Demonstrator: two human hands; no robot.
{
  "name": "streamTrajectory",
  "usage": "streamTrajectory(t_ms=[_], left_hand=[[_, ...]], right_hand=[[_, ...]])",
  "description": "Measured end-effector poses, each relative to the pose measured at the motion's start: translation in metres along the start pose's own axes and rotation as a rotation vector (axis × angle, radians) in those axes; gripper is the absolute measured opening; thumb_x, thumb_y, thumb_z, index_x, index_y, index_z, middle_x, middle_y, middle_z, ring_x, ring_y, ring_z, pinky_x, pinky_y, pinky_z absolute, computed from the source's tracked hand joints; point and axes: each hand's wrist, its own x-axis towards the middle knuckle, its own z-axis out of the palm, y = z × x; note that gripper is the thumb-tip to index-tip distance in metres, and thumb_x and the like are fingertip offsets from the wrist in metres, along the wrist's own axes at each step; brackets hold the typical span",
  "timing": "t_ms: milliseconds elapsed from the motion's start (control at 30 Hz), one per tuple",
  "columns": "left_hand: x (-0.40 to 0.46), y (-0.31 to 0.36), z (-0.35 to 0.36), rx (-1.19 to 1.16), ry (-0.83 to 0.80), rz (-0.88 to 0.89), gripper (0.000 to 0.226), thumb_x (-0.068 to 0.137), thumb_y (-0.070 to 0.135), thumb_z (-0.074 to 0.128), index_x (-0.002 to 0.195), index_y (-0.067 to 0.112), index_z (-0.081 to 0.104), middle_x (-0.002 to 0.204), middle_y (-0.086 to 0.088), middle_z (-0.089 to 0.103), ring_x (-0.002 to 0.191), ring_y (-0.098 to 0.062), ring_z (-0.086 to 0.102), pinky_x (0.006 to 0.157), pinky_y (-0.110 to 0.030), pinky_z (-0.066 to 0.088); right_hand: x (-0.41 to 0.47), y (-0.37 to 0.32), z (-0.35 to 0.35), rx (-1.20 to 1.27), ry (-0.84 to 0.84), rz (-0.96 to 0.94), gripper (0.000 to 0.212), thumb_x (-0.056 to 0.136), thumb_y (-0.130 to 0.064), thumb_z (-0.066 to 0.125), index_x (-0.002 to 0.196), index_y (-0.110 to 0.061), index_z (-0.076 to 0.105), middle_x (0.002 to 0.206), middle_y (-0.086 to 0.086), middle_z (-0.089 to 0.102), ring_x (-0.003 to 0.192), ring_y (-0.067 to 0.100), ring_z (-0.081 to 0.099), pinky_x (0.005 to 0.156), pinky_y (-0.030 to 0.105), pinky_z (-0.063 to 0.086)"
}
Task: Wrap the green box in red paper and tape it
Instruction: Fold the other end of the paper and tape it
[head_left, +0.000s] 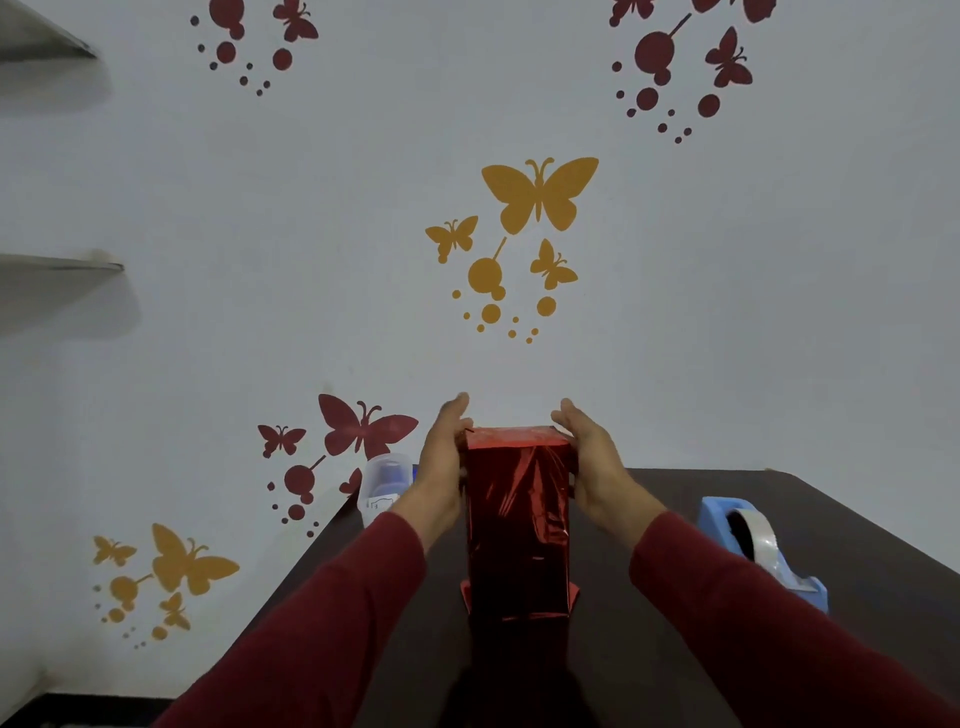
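While the box, fully covered in shiny red paper, stands upright on the dark table, a person in dark red sleeves presses it from both sides near its top. The left hand lies flat against the left face, fingers extended past the top edge; the right hand mirrors it on the right face, fingers likewise straight. A blue tape dispenser sits on the table to the right, well apart. A clear plastic container stands behind the left wrist. Butterfly decals dot the white wall.
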Motion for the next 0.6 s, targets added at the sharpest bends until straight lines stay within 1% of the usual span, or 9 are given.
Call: streamTrajectory(t_ms=[67,133,167,233,333,400,500,533,600], left_hand=[[-0.011,-0.018,-0.019,0.104,-0.109,0.07,0.07,0.068,0.058,0.079,0.122,0.018,0.064,0.105,0.0,0.073,0.101,-0.022,0.062,0.094,-0.038,0.047],[-0.015,-0.045,-0.04,0.247,-0.199,0.05,0.099,0.053,0.034,0.081,0.146,0.03,0.046,0.118,0.003,0.071,0.108,-0.018,0.062,0.107,-0.047,0.043],[-0.019,-0.056,-0.047,0.308,-0.237,0.04,0.103,0.057,0.023,0.074,0.152,0.032,0.037,0.118,0.003,0.07,0.104,-0.015,0.064,0.102,-0.044,0.047],[-0.027,-0.071,-0.054,0.425,-0.284,0.012,0.101,0.066,0.015,0.068,0.157,0.035,0.029,0.123,0.002,0.07,0.105,-0.015,0.068,0.091,-0.034,0.05],[-0.022,-0.065,-0.057,0.454,-0.255,0.045,0.094,0.069,0.018,0.072,0.153,0.041,0.035,0.12,-0.003,0.073,0.112,-0.024,0.069,0.094,-0.039,0.055],[-0.015,-0.052,-0.054,0.419,-0.223,0.082,0.085,0.077,0.029,0.078,0.15,0.049,0.038,0.116,-0.002,0.074,0.113,-0.025,0.069,0.098,-0.044,0.057],[-0.013,-0.03,-0.048,0.484,-0.173,0.092,0.052,0.098,0.049,0.062,0.145,0.055,0.04,0.125,0.011,0.068,0.112,-0.01,0.066,0.076,-0.024,0.061],[-0.012,-0.025,-0.047,0.475,-0.173,0.033,0.046,0.1,0.056,0.055,0.144,0.053,0.044,0.126,0.011,0.067,0.111,-0.012,0.067,0.073,-0.029,0.063],[-0.011,-0.021,-0.044,0.426,-0.181,-0.125,0.048,0.096,0.068,0.049,0.122,0.033,0.068,0.104,0.002,0.075,0.09,-0.019,0.073,0.071,-0.036,0.063]], right_hand=[[-0.003,0.029,-0.014,-0.052,-0.061,-0.077,0.076,0.087,-0.072,0.062,0.147,-0.028,0.048,0.128,0.0,0.069,0.116,0.018,0.066,0.101,0.043,0.05],[-0.008,0.06,-0.026,-0.065,-0.113,-0.097,0.082,0.079,-0.061,0.073,0.151,-0.043,0.038,0.139,-0.006,0.064,0.126,0.019,0.063,0.106,0.047,0.047],[-0.009,0.075,-0.031,-0.071,-0.136,-0.102,0.077,0.079,-0.05,0.074,0.148,-0.045,0.04,0.136,-0.006,0.067,0.123,0.019,0.066,0.101,0.044,0.05],[-0.015,0.092,-0.033,-0.086,-0.161,-0.122,0.068,0.078,-0.035,0.071,0.142,-0.044,0.049,0.131,-0.003,0.07,0.119,0.021,0.069,0.094,0.04,0.053],[-0.018,0.082,-0.029,-0.142,-0.167,-0.146,0.066,0.077,-0.035,0.064,0.141,-0.039,0.054,0.126,-0.004,0.073,0.116,0.02,0.07,0.09,0.037,0.054],[-0.012,0.069,-0.032,-0.164,-0.165,-0.149,0.072,0.081,-0.044,0.064,0.151,-0.036,0.045,0.128,-0.005,0.072,0.115,0.017,0.07,0.094,0.036,0.054],[-0.004,0.051,-0.039,-0.236,-0.148,-0.1,0.064,0.093,-0.062,0.06,0.151,-0.043,0.041,0.143,-0.006,0.061,0.126,0.013,0.061,0.111,0.043,0.047],[0.0,0.047,-0.041,-0.211,-0.152,-0.051,0.048,0.099,-0.059,0.055,0.142,-0.038,0.051,0.138,-0.005,0.063,0.12,0.011,0.063,0.105,0.038,0.05],[0.002,0.041,-0.037,-0.12,-0.106,0.152,0.035,0.104,-0.05,0.048,0.109,-0.02,0.065,0.1,0.0,0.071,0.082,0.014,0.07,0.068,0.029,0.058]])
